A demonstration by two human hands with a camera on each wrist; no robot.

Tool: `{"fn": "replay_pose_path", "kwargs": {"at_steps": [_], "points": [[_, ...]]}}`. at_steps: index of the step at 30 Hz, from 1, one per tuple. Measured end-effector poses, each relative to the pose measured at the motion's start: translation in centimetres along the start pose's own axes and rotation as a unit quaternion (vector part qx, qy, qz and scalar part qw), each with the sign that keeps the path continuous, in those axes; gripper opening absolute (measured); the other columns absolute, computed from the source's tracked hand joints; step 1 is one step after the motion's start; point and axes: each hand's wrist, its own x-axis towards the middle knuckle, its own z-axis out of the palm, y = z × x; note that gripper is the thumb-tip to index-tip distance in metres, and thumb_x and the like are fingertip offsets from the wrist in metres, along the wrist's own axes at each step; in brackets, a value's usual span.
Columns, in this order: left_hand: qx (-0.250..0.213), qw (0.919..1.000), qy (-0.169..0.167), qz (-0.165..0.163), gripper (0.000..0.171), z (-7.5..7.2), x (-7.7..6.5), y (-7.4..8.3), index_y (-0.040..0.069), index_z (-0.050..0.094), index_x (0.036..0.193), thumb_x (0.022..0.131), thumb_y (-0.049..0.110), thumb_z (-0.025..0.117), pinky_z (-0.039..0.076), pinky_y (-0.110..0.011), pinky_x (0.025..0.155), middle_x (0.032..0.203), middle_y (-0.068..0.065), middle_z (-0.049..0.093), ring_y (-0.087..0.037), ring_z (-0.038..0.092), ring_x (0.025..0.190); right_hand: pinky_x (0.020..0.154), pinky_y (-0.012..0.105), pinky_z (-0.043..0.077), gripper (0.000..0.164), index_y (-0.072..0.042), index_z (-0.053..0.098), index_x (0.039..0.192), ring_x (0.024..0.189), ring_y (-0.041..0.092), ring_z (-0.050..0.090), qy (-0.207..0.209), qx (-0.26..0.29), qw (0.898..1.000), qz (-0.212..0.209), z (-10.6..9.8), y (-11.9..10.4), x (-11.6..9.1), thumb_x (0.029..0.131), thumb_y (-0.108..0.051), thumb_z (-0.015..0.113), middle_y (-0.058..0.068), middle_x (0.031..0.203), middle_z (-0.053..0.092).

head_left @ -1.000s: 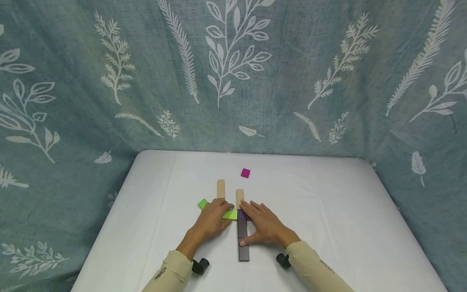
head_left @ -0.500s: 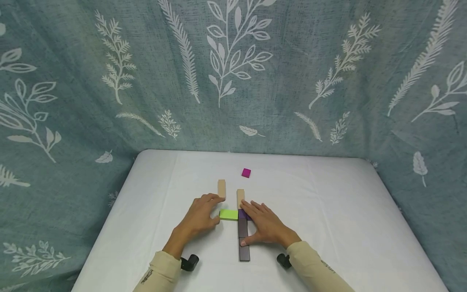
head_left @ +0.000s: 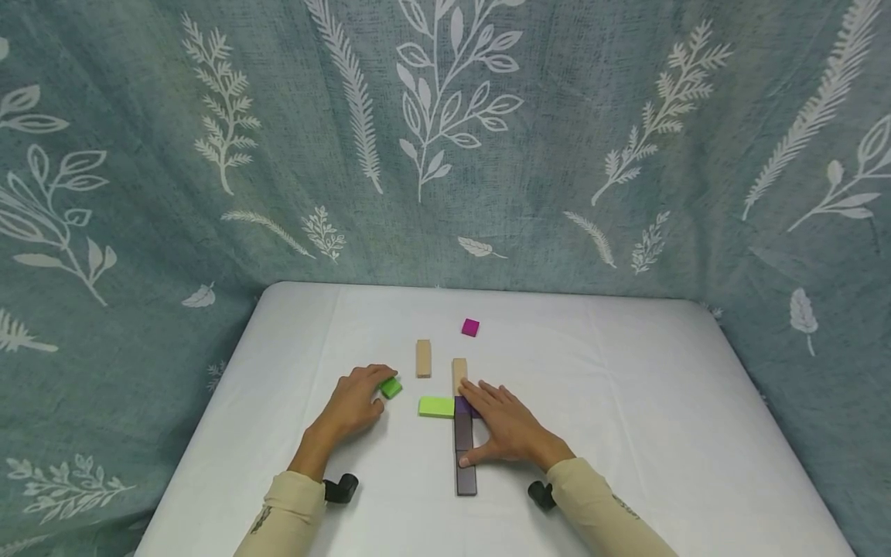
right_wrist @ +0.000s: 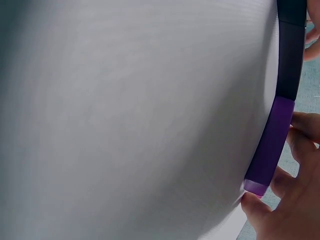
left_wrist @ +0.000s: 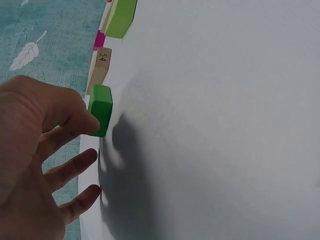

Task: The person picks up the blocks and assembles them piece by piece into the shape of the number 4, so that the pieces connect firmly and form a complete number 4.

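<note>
My left hand [head_left: 351, 401] is at a small green block [head_left: 391, 387] left of centre, index finger along its far side and thumb on its near side. In the left wrist view the thumb overlaps that green block [left_wrist: 101, 107]; a firm grip is not visible. My right hand [head_left: 511, 429] rests with extended fingers over a purple block [head_left: 462, 405], its thumb on the nearer of two dark blocks [head_left: 466, 481] laid end to end. Part of the purple block [right_wrist: 272, 142] is hidden in the head view. A lime green block [head_left: 436, 407] and a tan block [head_left: 459, 373] adjoin the purple one.
A separate tan block [head_left: 423, 359] lies beyond the lime green one. Farther back is a magenta block [head_left: 470, 327]. The table wears a white cloth [head_left: 612, 371], with a leaf-patterned curtain [head_left: 543, 170] behind it.
My left hand has left the lime green block and moved left to the small green block, uncovering the nearer end of the separate tan block. The right hand stays in place.
</note>
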Motion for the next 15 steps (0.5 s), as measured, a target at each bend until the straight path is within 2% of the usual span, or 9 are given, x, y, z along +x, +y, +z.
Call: {"fn": "replay_pose_path", "kwargs": {"at_steps": [7, 15], "points": [[0.023, 0.9996, 0.009, 0.012, 0.052, 0.37, 0.04, -0.03, 0.009, 0.062, 0.138, 0.087, -0.003, 0.064, 0.043, -0.052, 0.096, 0.142, -0.006, 0.058, -0.031, 0.052, 0.129, 0.120, 0.055, 0.015, 0.126, -0.013, 0.023, 0.162, 0.152, 0.031, 0.022, 0.002, 0.003, 1.000, -0.001, -0.03, -0.03, -0.07, 0.068, -0.075, 0.077, 0.002, 0.167, 0.023], [0.025, 0.9995, 0.019, 0.007, 0.049, 0.45, 0.09, 0.18, 0.011, 0.065, 0.136, 0.088, -0.002, 0.065, 0.043, -0.052, 0.094, 0.139, -0.006, 0.061, -0.031, 0.053, 0.127, 0.121, 0.055, 0.015, 0.126, -0.013, 0.023, 0.162, 0.152, 0.031, 0.022, -0.001, 0.001, 1.000, 0.000, -0.06, -0.03, -0.04, 0.068, -0.075, 0.077, 0.001, 0.167, 0.022]]}}
